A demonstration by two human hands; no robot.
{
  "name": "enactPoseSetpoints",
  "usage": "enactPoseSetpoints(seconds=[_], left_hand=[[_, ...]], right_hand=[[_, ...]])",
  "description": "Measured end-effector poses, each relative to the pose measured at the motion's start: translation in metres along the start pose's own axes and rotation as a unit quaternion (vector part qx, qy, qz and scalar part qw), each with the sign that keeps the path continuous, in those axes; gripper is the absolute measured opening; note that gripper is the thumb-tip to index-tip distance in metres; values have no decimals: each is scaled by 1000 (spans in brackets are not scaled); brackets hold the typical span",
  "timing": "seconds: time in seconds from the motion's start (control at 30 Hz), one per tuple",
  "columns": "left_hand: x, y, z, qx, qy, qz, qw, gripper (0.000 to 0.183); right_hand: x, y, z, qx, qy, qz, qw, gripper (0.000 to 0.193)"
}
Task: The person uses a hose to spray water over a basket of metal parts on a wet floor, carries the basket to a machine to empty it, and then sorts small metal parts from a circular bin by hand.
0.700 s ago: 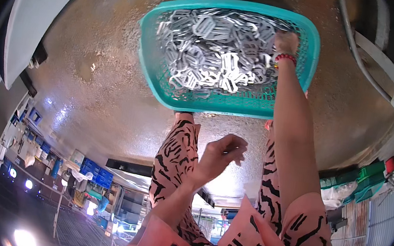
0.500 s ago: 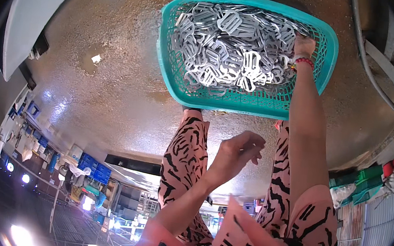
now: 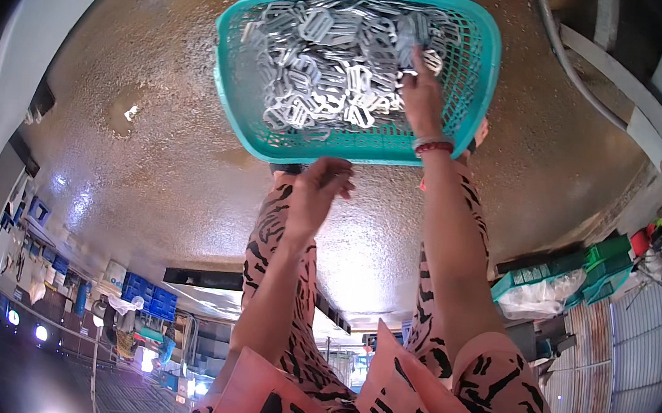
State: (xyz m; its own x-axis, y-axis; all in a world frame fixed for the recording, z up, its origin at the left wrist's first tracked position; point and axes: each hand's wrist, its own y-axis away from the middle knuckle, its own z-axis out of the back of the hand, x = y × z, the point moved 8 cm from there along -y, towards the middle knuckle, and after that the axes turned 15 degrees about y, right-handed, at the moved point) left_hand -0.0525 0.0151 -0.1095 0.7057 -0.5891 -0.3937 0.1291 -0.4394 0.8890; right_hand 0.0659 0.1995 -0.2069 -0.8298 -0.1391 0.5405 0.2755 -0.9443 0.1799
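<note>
A turquoise plastic basket [image 3: 336,157] stands on the floor in front of me. It holds a heap of flat silver metal slotted buckles [image 3: 313,68]. Inside its right part, my right hand [image 3: 423,99] has its fingers closed on a few of these buckles [image 3: 410,36], which look blurred. A red bracelet circles that wrist. My left hand [image 3: 319,193] hovers just outside the near rim, holding nothing, its fingers loosely bent and apart.
My legs in patterned trousers [image 3: 283,242] stand on the near side of the wet brown floor [image 3: 148,179]. A curved grey hose [image 3: 575,71] runs along the right. Green crates with a plastic bag [image 3: 540,293] are at right; blue crates [image 3: 148,296] at lower left.
The basket now appears further left and slightly higher in view. My right hand has moved from the right end of the heap toward its middle. My left hand has come closer to the near rim.
</note>
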Motion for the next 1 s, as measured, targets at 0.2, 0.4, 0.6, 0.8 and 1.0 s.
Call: enactPoseSetpoints(seconds=[0.2, 0.4, 0.6, 0.8, 1.0], left_hand=[[21, -4, 2, -37, 77, -10, 996, 13], [-79, 57, -65, -123, -247, -179, 944, 17], [-172, 182, -279, 65, -422, -440, 790, 35], [-199, 249, -323, 27, -243, -358, 901, 21], [-177, 295, -301, 26, -468, -394, 791, 26]], right_hand=[[77, 38, -22, 275, 109, 6, 955, 50], [89, 65, 55, 384, -555, -393, 625, 47], [105, 2, 249, 251, -734, -235, 586, 33], [103, -130, 616, -144, -138, -80, 977, 33], [72, -259, 707, -200, 453, 97, 863, 64]])
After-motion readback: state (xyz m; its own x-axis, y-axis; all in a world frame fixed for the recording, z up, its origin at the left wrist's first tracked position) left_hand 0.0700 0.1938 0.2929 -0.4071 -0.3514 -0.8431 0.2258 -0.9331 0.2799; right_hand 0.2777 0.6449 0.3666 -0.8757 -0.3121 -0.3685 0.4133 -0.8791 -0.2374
